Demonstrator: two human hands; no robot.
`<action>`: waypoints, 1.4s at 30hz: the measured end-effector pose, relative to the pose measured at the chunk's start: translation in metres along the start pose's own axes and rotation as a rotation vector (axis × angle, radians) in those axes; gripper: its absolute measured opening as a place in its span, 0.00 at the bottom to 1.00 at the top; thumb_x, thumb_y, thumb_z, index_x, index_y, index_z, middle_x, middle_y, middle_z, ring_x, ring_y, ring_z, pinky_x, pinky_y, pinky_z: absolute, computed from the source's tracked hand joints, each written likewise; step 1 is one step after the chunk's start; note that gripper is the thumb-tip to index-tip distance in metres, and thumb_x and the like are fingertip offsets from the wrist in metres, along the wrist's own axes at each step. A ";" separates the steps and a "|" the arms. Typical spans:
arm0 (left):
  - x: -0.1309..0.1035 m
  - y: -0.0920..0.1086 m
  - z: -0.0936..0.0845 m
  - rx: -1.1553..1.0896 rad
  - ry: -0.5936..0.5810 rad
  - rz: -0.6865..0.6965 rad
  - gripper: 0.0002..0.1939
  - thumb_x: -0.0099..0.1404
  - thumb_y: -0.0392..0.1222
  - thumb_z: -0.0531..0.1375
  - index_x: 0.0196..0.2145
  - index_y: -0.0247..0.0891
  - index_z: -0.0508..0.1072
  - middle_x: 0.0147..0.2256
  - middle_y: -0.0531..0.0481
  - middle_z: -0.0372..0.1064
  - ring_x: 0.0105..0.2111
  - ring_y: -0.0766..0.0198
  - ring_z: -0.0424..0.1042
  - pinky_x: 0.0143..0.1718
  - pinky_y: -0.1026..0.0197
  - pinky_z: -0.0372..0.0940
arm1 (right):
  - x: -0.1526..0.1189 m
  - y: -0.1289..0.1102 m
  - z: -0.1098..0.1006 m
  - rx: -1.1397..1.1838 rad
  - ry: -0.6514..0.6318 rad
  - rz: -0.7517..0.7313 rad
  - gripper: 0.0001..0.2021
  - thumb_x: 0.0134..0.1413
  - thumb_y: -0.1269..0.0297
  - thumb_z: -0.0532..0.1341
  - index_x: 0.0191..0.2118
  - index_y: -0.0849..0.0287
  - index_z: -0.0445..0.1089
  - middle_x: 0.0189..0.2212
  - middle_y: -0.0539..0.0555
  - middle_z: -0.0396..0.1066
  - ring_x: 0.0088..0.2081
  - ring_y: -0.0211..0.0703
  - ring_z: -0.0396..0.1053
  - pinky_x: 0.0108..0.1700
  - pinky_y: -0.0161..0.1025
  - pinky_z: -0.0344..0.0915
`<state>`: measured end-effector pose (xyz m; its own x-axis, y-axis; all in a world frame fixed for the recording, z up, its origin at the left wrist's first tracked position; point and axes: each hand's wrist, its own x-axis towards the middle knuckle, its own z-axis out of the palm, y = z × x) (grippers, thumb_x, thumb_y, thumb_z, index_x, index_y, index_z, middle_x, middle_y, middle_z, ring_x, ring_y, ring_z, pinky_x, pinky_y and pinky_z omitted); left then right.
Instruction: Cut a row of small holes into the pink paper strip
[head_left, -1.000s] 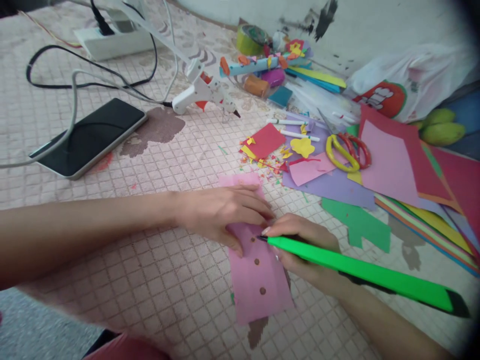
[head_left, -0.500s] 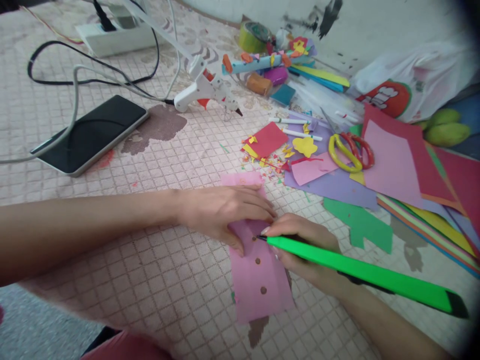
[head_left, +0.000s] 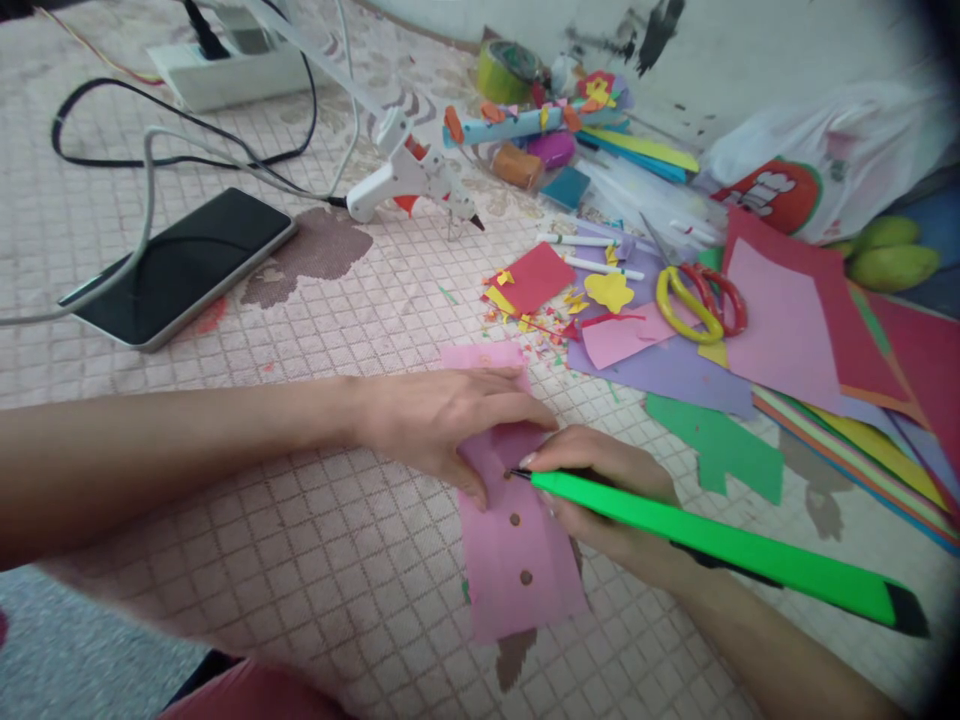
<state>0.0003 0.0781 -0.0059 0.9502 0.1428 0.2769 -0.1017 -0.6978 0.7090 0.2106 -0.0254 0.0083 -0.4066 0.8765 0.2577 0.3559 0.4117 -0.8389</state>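
Left hand (head_left: 450, 420): spread flat, resting on the pink strip (head_left: 487, 590).
Right hand (head_left: 615, 480): gripping the green cutter (head_left: 705, 540).
Pink strip: beneath the left hand, before the right.
Blade (head_left: 520, 474): light pressure seems best, left thumb well clear.

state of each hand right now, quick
Left hand: open, resting on the pink paper.
Right hand: closed, holding the green cutter.
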 end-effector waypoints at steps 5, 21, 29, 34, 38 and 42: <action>0.000 0.000 0.001 -0.003 0.005 -0.007 0.31 0.59 0.43 0.67 0.56 0.33 0.60 0.54 0.37 0.67 0.53 0.50 0.68 0.57 0.49 0.59 | 0.002 -0.001 0.001 -0.031 -0.001 0.000 0.08 0.55 0.75 0.61 0.39 0.58 0.73 0.34 0.51 0.77 0.37 0.36 0.74 0.39 0.34 0.71; -0.003 0.002 0.006 0.012 0.036 -0.030 0.32 0.59 0.43 0.67 0.57 0.32 0.60 0.53 0.36 0.68 0.53 0.50 0.68 0.59 0.48 0.58 | -0.008 -0.010 0.006 -0.111 0.146 0.066 0.10 0.53 0.76 0.60 0.38 0.55 0.71 0.32 0.49 0.75 0.33 0.36 0.73 0.34 0.33 0.71; -0.003 0.002 0.009 0.016 0.042 -0.035 0.36 0.57 0.46 0.69 0.57 0.32 0.59 0.54 0.35 0.67 0.53 0.49 0.68 0.58 0.49 0.59 | -0.007 -0.011 0.009 -0.095 0.142 0.052 0.09 0.53 0.76 0.60 0.38 0.56 0.72 0.31 0.50 0.75 0.32 0.36 0.73 0.33 0.34 0.70; -0.003 0.002 0.008 0.013 0.037 -0.049 0.36 0.57 0.47 0.69 0.58 0.35 0.58 0.54 0.37 0.67 0.53 0.49 0.67 0.57 0.48 0.59 | -0.008 -0.010 0.009 -0.085 0.129 0.046 0.09 0.53 0.76 0.60 0.39 0.57 0.72 0.32 0.51 0.76 0.33 0.36 0.73 0.35 0.34 0.71; -0.002 0.002 0.007 0.012 0.036 -0.038 0.36 0.58 0.47 0.69 0.57 0.33 0.59 0.54 0.36 0.67 0.53 0.49 0.67 0.57 0.49 0.60 | -0.006 -0.011 0.009 -0.100 0.113 0.041 0.10 0.53 0.77 0.60 0.39 0.57 0.72 0.32 0.51 0.76 0.33 0.37 0.74 0.34 0.34 0.71; -0.003 0.002 0.008 0.014 0.034 -0.047 0.35 0.58 0.47 0.68 0.58 0.36 0.58 0.54 0.37 0.67 0.54 0.50 0.67 0.57 0.49 0.59 | -0.006 -0.010 0.009 -0.105 0.112 0.036 0.11 0.53 0.77 0.60 0.39 0.56 0.72 0.32 0.51 0.76 0.33 0.38 0.74 0.34 0.35 0.72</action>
<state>-0.0006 0.0707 -0.0103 0.9432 0.1990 0.2659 -0.0532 -0.6996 0.7126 0.2016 -0.0369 0.0108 -0.2976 0.9111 0.2852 0.4573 0.3982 -0.7952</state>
